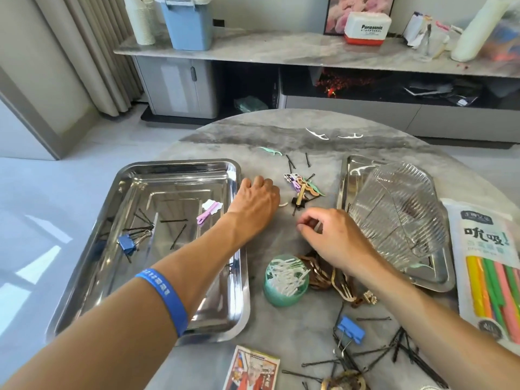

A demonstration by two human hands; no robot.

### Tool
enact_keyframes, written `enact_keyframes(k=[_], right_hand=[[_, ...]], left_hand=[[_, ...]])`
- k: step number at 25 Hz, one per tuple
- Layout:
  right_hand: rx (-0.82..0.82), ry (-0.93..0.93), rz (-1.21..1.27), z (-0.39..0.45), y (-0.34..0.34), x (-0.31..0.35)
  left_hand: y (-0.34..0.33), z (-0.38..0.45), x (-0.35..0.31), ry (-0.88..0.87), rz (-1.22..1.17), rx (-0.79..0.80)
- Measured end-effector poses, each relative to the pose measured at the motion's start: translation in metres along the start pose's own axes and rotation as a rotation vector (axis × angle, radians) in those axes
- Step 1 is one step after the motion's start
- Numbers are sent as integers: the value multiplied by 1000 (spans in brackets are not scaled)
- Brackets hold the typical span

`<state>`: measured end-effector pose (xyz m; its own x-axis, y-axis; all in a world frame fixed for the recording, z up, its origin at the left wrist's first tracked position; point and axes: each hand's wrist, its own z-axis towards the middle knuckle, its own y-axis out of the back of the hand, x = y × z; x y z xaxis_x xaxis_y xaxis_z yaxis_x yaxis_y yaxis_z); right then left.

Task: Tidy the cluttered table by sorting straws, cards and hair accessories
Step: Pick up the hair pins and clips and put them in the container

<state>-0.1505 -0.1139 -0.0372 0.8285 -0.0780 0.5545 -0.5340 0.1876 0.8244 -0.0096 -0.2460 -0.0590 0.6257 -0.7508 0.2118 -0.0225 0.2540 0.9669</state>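
My left hand (257, 199) rests knuckles-up on the table just right of the left steel tray (180, 164), fingers curled; a white floss pick (283, 204) pokes out at its thumb side. My right hand (330, 235) hovers over the table's middle with thumb and forefinger drawn close; I cannot tell if anything is between them. A small pile of coloured hair clips (302, 187) lies just beyond both hands. The left tray holds bobby pins, a purple hair clip (207, 215) and a blue binder clip (126, 244). A pack of coloured straws (489, 274) lies at the right edge. A card (250, 370) lies near me.
The right steel tray (344, 178) carries a ribbed glass dish (394, 215). A green cup of floss picks (285, 280) stands under my right wrist, beside gold hair combs (329, 274). Several bobby pins (394, 350) and a blue binder clip (350, 329) lie near. Loose floss picks (318, 133) lie far.
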Motion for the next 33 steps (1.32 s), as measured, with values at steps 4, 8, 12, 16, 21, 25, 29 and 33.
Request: enact_keyframes(k=[4,8,12,16,21,25,29,33], right_hand=[[-184,-23,36,0,7,4],[-238,-10,309,-9,30,14],[-273,98,437,-44,55,24],[-223,143,391,-78,71,25],[-78,356,92,-94,56,39],[-126,383,142,-90,48,48],[-105,400,139,-83,53,48],[180,303,-124,-79,40,44]], left_hand=[[19,-5,-6,47,-101,-50],[60,-25,-22,82,-565,-217],[104,-58,-44,-58,-887,-187],[119,-94,-33,-53,-933,-4],[97,-128,-27,-83,-725,290],[78,-129,-38,-91,-710,228],[72,-125,-37,-74,-793,202],[66,-122,-41,-85,-874,185]])
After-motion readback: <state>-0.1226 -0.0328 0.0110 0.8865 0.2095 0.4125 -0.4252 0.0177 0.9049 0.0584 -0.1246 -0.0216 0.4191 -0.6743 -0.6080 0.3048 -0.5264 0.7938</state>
